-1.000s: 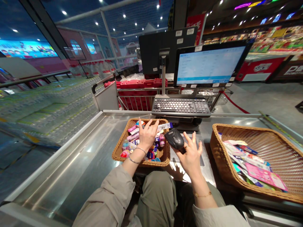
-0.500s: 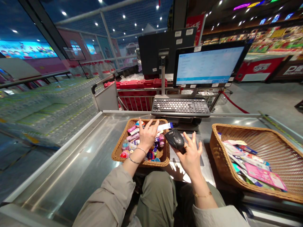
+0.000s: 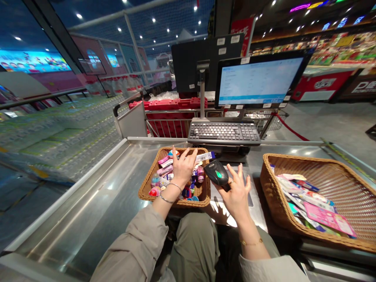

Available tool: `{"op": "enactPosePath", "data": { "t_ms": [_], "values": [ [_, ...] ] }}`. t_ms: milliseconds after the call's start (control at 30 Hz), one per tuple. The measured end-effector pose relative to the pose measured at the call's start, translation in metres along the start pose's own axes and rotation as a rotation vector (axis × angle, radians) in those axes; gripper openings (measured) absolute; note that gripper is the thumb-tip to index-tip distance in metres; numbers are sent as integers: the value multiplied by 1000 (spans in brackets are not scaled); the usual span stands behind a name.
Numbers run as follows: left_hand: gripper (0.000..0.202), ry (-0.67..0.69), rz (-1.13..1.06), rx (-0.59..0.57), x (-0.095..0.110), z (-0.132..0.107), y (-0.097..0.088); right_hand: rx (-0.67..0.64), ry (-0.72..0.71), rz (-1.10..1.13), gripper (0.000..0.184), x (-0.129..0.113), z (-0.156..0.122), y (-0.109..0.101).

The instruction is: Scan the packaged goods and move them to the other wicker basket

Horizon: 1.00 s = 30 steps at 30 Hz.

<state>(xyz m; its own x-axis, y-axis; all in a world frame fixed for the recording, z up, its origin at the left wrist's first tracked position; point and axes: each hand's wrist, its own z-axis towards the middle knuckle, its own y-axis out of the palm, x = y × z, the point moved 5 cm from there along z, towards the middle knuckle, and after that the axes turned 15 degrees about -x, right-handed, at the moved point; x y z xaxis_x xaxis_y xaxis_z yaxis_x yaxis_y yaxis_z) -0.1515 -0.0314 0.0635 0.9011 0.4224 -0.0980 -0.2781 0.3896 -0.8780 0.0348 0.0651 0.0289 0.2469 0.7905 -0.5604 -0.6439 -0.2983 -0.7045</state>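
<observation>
My left hand is over a small wicker basket filled with small packaged goods. It holds a slim white-and-blue packet, whose pale face with dark marks juts out to the right of the fingers; the grip itself is partly hidden. In my right hand is a black barcode scanner, its head turned towards the packet and a green light lit on top. The other fingers of that hand are spread. Among the goods in the basket are a pink-lidded jar and a red round container.
A larger wicker basket with flat packets stands at the right. Behind the hands are a keyboard and a lit monitor. The metal counter has a raised edge. Shopping carts stand beyond it.
A green light has come on atop the scanner. The packet's visible face looks slightly different, with dark marks showing. Both hands have stayed in nearly the same place.
</observation>
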Motion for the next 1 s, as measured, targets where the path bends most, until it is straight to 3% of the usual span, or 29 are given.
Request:
{"op": "enactPosePath", "data": {
  "t_ms": [400,1000],
  "values": [
    [47,-4,-18,-11,7,6,-3,59,15,3,25,5,-1,-6],
    [50,87,-62,53,47,37,-16,197,104,13,31,27,-7,-42]
  ]
}}
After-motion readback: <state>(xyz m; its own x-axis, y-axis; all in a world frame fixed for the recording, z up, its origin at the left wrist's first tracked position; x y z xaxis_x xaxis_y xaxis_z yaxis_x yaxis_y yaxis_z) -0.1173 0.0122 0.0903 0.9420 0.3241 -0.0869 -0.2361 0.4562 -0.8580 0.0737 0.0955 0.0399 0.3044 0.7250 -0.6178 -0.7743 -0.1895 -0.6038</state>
